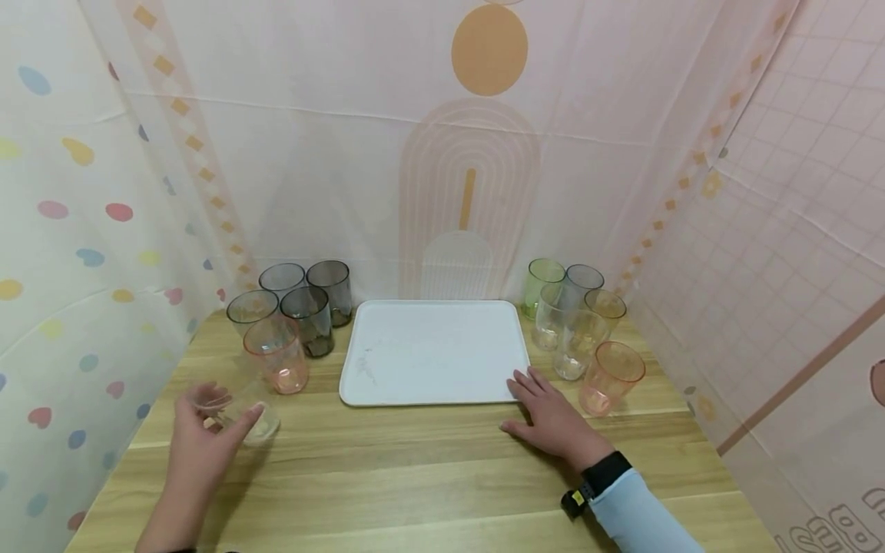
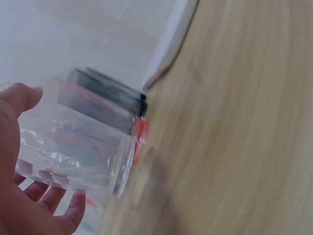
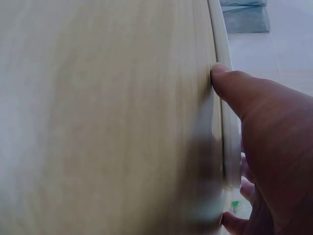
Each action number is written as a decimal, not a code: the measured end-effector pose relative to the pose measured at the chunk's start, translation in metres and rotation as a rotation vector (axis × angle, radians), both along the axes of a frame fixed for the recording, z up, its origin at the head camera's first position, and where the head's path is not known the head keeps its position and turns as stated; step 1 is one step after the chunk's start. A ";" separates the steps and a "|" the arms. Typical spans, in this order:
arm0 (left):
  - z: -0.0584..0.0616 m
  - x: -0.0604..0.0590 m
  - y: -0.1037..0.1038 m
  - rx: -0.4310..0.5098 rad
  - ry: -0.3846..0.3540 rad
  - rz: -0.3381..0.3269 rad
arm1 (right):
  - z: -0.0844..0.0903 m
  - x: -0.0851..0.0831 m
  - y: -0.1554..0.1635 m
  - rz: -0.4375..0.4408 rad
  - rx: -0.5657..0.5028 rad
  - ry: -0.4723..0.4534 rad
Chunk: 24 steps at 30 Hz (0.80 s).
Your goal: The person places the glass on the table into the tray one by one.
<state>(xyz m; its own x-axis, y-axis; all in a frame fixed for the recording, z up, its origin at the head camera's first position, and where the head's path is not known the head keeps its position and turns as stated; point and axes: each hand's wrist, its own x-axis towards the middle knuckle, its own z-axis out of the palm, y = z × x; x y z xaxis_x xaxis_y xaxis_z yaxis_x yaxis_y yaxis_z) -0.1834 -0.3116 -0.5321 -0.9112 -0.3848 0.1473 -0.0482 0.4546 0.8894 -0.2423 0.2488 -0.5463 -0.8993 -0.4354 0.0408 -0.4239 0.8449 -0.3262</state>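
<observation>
The left hand (image 1: 200,434) curls around a clear, colourless plastic cup (image 1: 238,411), ribbed near its base, at the table's eight o'clock. The right hand (image 1: 549,415) lies flat with fingers spread on the white tray's (image 1: 429,349) five o'clock corner.

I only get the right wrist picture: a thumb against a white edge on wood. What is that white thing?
Observer: A white tray; the right hand lies flat at its near right corner.
Visitor: Anything on it?
Observer: Nothing; tinted cups stand either side, like the orange cup just right of that hand.
Visitor: And the other hand?
Observer: The left hand has a grip on a clear cup, left of the tray.
</observation>
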 end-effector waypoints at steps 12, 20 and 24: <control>0.016 0.004 0.060 0.048 0.062 -0.268 | -0.003 -0.001 0.001 -0.010 -0.007 -0.016; 0.018 -0.017 0.096 0.034 0.078 -0.394 | -0.004 -0.003 0.002 -0.015 -0.001 -0.030; 0.018 -0.030 0.106 0.011 0.096 -0.427 | -0.004 -0.004 0.003 -0.009 -0.002 -0.023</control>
